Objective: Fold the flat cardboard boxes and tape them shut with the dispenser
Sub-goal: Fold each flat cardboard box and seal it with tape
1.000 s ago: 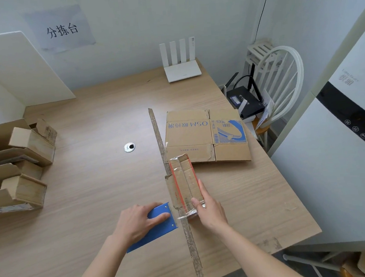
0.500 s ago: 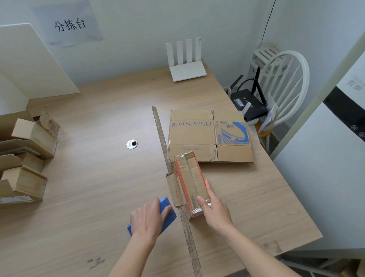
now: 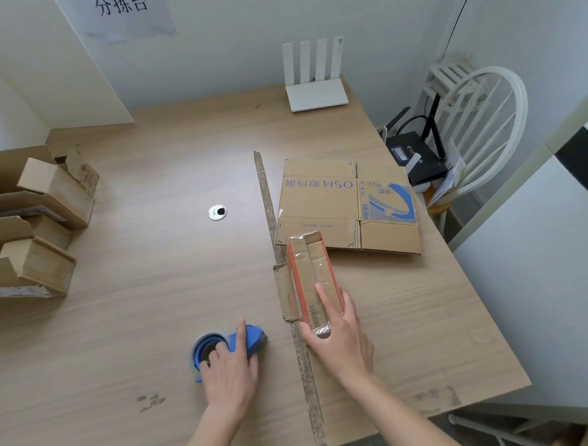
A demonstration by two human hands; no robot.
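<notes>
A small narrow cardboard box (image 3: 309,274) with an orange stripe and shiny tape stands on the wooden table (image 3: 151,304), near its front. My right hand (image 3: 340,338) holds the box's near end, fingers along its top. Left of it, my left hand (image 3: 230,368) grips the blue tape dispenser (image 3: 231,344), which lies on the table. A larger flat cardboard box (image 3: 347,204) with blue print lies just behind the small one.
Several folded cardboard boxes (image 3: 28,222) are stacked at the table's left edge. A white router (image 3: 314,77) stands at the back. A white chair (image 3: 479,131) with a black device stands right of the table. A worn strip (image 3: 281,259) runs along the table's seam.
My left hand has turned the blue dispenser up from lying flat and slid it slightly left, now gripping it. My right hand stays on the small box.
</notes>
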